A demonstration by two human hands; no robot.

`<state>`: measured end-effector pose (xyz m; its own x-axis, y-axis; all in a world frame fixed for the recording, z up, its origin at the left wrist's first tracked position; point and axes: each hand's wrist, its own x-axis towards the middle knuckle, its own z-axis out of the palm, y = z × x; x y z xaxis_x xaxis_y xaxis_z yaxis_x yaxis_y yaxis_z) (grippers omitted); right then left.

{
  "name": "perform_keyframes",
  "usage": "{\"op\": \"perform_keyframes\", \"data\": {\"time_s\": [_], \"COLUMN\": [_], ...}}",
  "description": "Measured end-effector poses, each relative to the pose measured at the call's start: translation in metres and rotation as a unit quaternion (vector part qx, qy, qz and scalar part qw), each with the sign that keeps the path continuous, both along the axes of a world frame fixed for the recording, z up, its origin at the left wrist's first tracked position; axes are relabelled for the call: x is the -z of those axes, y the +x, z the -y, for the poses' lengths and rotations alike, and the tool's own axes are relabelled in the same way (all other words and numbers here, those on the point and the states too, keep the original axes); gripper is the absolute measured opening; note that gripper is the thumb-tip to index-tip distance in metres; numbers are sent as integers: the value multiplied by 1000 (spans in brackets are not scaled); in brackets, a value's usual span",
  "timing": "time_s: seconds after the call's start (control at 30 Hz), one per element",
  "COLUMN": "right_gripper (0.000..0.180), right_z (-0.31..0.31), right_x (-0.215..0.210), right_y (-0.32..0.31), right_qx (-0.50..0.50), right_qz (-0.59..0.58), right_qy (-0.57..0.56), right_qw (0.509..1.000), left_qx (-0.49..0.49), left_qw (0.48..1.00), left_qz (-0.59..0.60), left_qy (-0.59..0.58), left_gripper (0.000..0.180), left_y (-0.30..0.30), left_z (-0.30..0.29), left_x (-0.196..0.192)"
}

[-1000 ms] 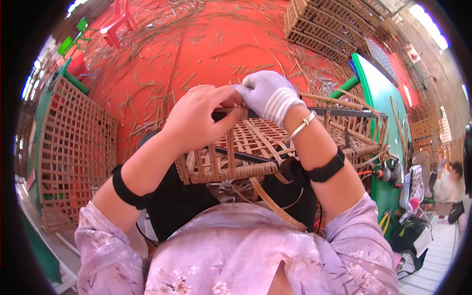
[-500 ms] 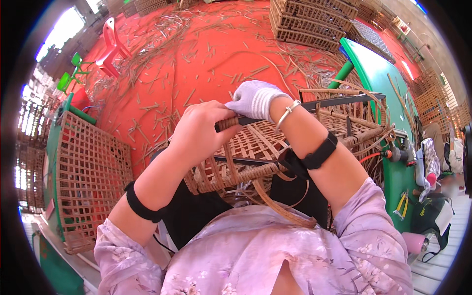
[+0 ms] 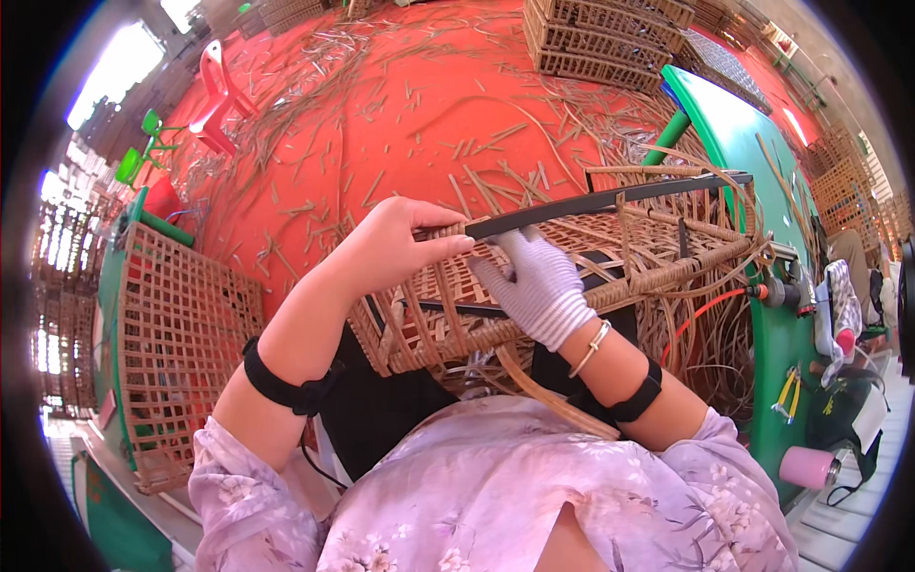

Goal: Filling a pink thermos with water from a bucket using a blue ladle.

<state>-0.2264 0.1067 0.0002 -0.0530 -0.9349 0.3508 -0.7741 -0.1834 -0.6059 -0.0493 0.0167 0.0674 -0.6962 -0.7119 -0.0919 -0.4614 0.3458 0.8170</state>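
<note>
A half-woven rattan basket [image 3: 653, 276] with a dark frame rests across my lap. My bare left hand [image 3: 391, 243] pinches the near-left stretch of its black rim bar [image 3: 610, 198], where brown strip is wound around the bar. Just right of those fingertips, my right hand [image 3: 548, 291], in a pale striped glove, reaches up from inside the basket to the underside of the bar. Its thumb stands apart from its fingers, and some fingertips are hidden behind the bar. A loose rattan strip [image 3: 548, 393] hangs from the basket's near edge toward my lap.
A woven panel [image 3: 186, 353] leans at the left. At the right is a green table [image 3: 762, 200] with yellow-handled pliers [image 3: 786, 393] and a pink bottle [image 3: 808, 468]. Rattan scraps litter the red floor [image 3: 410, 124]. Stacked baskets [image 3: 596, 43] and a red chair [image 3: 221, 100] stand farther off.
My right hand has come down from above the bar to beneath it, inside the basket, with its fingers spreading. My left hand keeps its hold on the wrapped rim.
</note>
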Motion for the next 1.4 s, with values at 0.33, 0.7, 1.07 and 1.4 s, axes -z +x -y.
{"op": "perform_keyframes", "data": {"time_s": [0.33, 0.7, 1.07, 1.4], "right_gripper": [31, 32, 26, 21], "right_z": [5, -3, -21, -80], "right_x": [-4, -19, -32, -39], "right_y": [-7, -5, -22, -129], "right_qx": [-131, -122, -126, 31], "right_qz": [330, 491, 415, 371], "right_qy": [197, 250, 135, 53], "right_qw": [914, 826, 891, 926], "left_qx": [54, 78, 60, 14], "left_qw": [994, 929, 928, 997], "left_qz": [-6, 152, 85, 81], "left_qy": [-96, -329, -359, 7], "left_gripper": [38, 36, 23, 48], "left_y": [2, -11, -19, -26], "left_z": [-10, -19, -13, 17], "left_x": [2, 7, 11, 0]}}
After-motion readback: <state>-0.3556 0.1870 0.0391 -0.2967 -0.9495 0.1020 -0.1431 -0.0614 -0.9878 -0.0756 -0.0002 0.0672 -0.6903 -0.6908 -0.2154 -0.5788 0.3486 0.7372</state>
